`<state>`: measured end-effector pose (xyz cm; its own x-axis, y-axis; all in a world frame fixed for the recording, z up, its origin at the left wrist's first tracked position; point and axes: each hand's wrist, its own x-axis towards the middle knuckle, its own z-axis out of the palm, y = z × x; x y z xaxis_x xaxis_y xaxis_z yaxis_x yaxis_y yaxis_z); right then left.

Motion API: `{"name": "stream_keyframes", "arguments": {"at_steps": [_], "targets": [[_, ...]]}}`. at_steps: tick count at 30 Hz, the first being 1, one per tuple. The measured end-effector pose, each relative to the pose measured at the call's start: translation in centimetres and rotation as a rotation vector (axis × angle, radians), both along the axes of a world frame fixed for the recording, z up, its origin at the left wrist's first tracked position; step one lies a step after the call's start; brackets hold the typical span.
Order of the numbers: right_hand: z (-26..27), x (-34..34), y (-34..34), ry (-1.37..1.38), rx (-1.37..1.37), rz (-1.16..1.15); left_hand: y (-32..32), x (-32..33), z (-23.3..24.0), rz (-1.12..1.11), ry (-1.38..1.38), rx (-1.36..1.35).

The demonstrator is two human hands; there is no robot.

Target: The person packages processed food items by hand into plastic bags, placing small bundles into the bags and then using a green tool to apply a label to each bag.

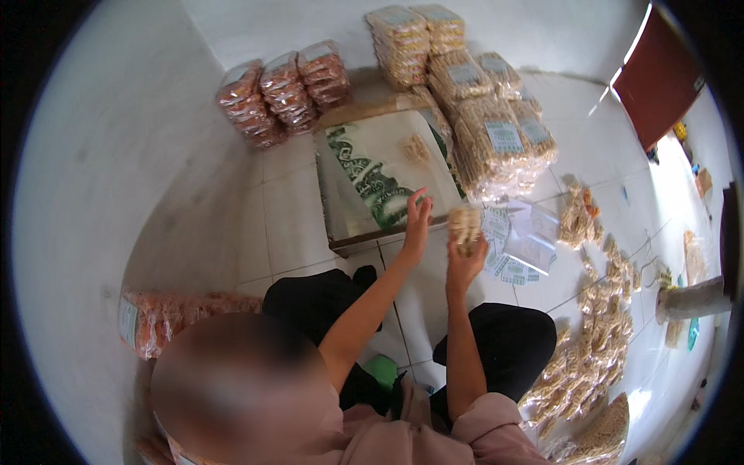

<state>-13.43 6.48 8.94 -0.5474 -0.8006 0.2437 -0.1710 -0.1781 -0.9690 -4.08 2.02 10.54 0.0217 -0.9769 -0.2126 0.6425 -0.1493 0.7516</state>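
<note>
My right hand holds a small clear packet of pale tan snack pieces, slightly blurred, just off the right front corner of a low table. Above the table's front edge is my left hand, fingers apart, nothing in it. On the table lies a white and green printed sheet, and a similar small tan packet rests on its upper right part. Beside my right hand, printed paper labels and clear plastic bags lie on the tiled floor.
Stacked large packs of tan snacks stand right of and behind the table. Reddish-orange packs are stacked at the back left, with more reddish packs at the lower left. Many small packets lie along the floor at right.
</note>
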Motion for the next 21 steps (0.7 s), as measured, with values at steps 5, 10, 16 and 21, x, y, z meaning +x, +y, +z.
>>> {"name": "stream_keyframes", "arguments": {"at_steps": [5, 10, 16, 21], "targets": [[-4.7, -6.3, 0.5, 0.173, 0.23, -0.34, 2.4, -0.9, -7.2, 0.28, -1.593, -0.18], [-8.1, -6.9, 1.3, -0.021, 0.31, -0.352, 2.8, -1.5, -9.7, 0.223, -1.719, -0.098], [-9.6, -6.3, 1.5, -0.114, 0.33, -0.213, 1.4, -1.5, -10.1, 0.24, -1.823, -0.293], [-8.3, -5.2, 1.9, 0.142, 0.287, -0.035, 1.5, 0.0, -9.5, 0.31, -1.7, -0.42]]}}
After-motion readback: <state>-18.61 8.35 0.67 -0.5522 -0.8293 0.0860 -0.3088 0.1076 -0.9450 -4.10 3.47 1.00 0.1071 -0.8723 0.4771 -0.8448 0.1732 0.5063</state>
